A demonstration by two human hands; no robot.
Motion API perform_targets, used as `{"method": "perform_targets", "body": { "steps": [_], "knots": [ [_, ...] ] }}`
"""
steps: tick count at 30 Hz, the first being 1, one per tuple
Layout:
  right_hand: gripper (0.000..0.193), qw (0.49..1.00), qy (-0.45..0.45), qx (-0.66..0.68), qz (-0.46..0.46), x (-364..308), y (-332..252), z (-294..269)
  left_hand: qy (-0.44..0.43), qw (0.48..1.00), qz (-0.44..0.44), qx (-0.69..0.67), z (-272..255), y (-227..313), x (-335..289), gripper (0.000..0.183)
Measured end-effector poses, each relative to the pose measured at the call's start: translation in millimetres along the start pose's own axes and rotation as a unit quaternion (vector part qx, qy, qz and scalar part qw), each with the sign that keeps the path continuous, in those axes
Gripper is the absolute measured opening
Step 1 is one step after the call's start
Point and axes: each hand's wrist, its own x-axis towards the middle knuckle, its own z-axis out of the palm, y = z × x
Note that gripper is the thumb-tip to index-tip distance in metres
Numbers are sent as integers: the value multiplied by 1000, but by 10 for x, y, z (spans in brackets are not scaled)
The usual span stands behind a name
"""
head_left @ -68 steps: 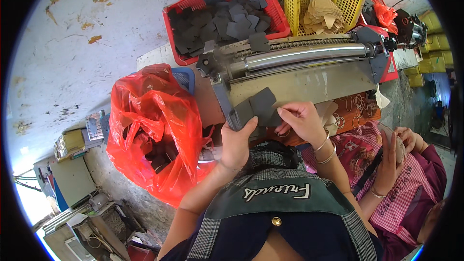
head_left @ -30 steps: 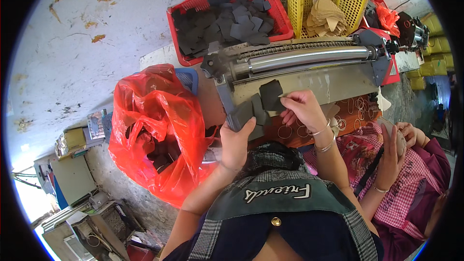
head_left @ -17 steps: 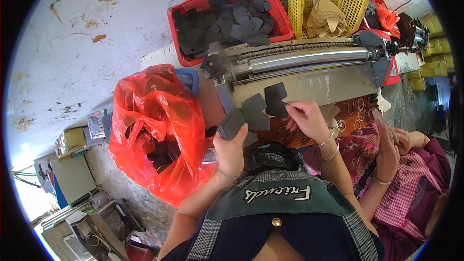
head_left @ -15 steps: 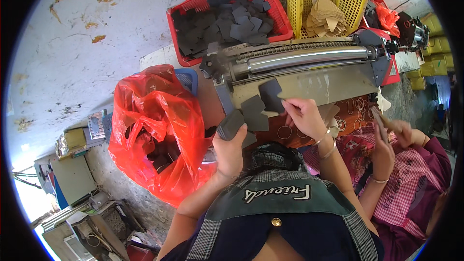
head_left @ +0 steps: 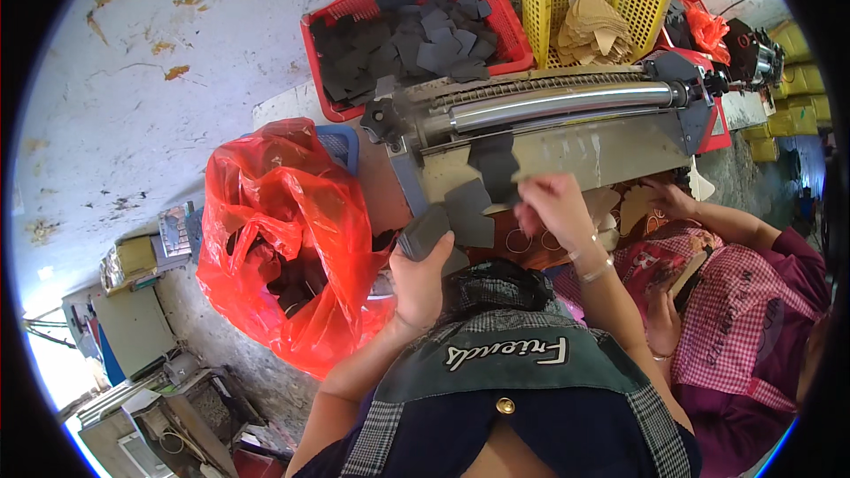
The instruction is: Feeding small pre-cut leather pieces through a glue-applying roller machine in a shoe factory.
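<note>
My left hand [head_left: 420, 281] is closed round a stack of dark grey sheet pieces [head_left: 423, 232], thumb on top. Another dark grey piece [head_left: 469, 215] fans out beyond the stack. On the pale feed plate [head_left: 567, 152] of a roller machine [head_left: 567, 104], a single dark grey piece [head_left: 494, 166] lies with its far edge at the rollers. Just right of that piece is my right hand [head_left: 556, 208], its fingers bent and smeared by motion. Whether they touch the piece cannot be made out.
Left of me sits a red plastic bag [head_left: 283, 177] with dark pieces inside, beside a blue basket [head_left: 339, 143]. Behind the machine stand a red basket [head_left: 320, 93] of dark pieces and a yellow basket [head_left: 537, 9] with tan pieces. A co-worker [head_left: 735, 319] sits close at right.
The dark piece has moved off my right fingertips and forward onto the feed plate, up to the rollers. My left hand is nearly still. The co-worker's one hand has reached forward to the tan pieces.
</note>
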Motion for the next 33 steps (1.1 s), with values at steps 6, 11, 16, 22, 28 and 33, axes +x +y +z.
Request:
{"method": "perform_targets", "body": {
  "steps": [6,11,16,22,28,33],
  "knots": [
    [22,1000,-1,22,0,-92,-75,-59,12,1000,-25,7,-67,16,-5,31],
    [31,991,64,78,-91,339,75,52,-19,1000,-11,-15,99,11,5,31],
    [27,979,-194,-54,-8,-48,-117,170,-27,998,16,-47,80,26,96,29],
    [31,1000,-7,-17,-22,265,-100,9,-114,987,-68,-87,220,224,55,29],
    [29,981,-167,-67,-73,-162,-195,297,-117,986,-23,-113,198,187,139,32],
    [27,989,-139,29,41,-168,-198,238,-89,992,-38,-81,256,203,192,36]
  ]
}}
